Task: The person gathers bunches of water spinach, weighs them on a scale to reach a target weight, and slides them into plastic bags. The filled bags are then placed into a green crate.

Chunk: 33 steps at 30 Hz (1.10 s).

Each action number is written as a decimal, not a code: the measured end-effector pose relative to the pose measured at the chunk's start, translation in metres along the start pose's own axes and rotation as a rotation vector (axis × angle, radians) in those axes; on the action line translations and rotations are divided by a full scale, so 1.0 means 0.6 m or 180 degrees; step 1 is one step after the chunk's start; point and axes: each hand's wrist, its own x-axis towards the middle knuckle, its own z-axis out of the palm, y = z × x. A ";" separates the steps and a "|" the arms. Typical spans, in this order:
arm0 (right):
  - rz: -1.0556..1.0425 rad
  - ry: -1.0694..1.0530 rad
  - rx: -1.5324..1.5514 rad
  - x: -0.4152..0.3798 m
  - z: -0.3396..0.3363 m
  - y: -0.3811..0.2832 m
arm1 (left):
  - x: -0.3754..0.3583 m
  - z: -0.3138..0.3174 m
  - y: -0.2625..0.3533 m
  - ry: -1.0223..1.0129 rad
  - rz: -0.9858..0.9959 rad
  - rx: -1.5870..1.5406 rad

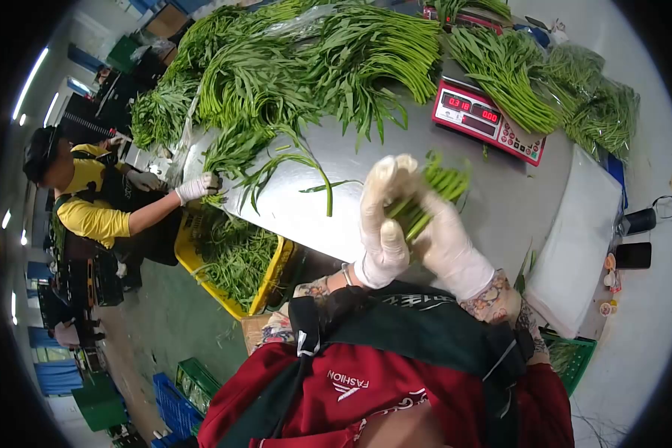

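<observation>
In front of my body, above the metal table [336,142], is a small bunch of water spinach stems [449,179]. My right hand [452,243], in a white glove, is curled around the bunch, with its cut ends partly hidden between both palms. My left hand [384,228], gloved too, stands upright against the near side of the stems with fingers stretched out and thumb apart. A few loose stalks [327,183] lie on the metal to the left of my hands. Beyond them is a large heap of water spinach [261,75].
A red digital scale [467,116] carries another bunch [500,71]; bagged greens [597,97] are beside it. White plastic sheets [571,246] lie at right. A co-worker in yellow [97,201] handles greens at left, above a yellow crate [257,295]. A phone [633,255] lies far right.
</observation>
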 end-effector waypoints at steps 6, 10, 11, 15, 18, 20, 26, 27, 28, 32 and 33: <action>0.0227 -0.0194 0.0082 0.011 -0.010 -0.019 | 0.033 -0.016 0.018 0.0079 -0.0813 -0.0134; 0.0327 -0.0355 -0.1167 -0.005 -0.020 -0.039 | 0.040 -0.059 0.005 -0.0783 -0.3127 0.0288; 0.0524 -0.0317 -0.1585 -0.009 -0.013 -0.040 | 0.036 -0.077 -0.010 -0.1286 -0.3662 -0.0560; 0.1034 -0.0431 -0.2786 -0.016 0.004 -0.029 | 0.030 -0.074 -0.007 -0.1546 -0.3993 -0.1152; 0.1690 -0.0343 -0.2340 -0.019 -0.012 -0.025 | 0.013 -0.060 -0.018 -0.1401 -0.4046 -0.1840; 0.1986 -0.0290 -0.2239 -0.018 -0.020 -0.029 | 0.003 -0.056 -0.016 -0.1094 -0.4174 -0.2635; 0.0370 -0.0081 -0.3460 -0.001 -0.154 0.022 | -0.039 -0.091 -0.075 -0.2529 -0.2193 -0.0618; 0.0388 -0.0158 -0.3776 0.003 -0.206 0.033 | -0.079 -0.097 -0.102 -0.2494 -0.2220 -0.0333; 0.0400 -0.0238 -0.4092 0.008 -0.257 0.043 | -0.118 -0.102 -0.130 -0.2463 -0.2253 -0.0052; 0.0757 -0.0031 -0.3319 0.012 -0.180 0.026 | -0.117 -0.101 -0.149 -0.1812 -0.3729 -0.1020; 0.0386 -0.0105 -0.2944 0.020 -0.151 0.021 | -0.087 -0.109 -0.140 -0.1935 -0.4099 -0.0715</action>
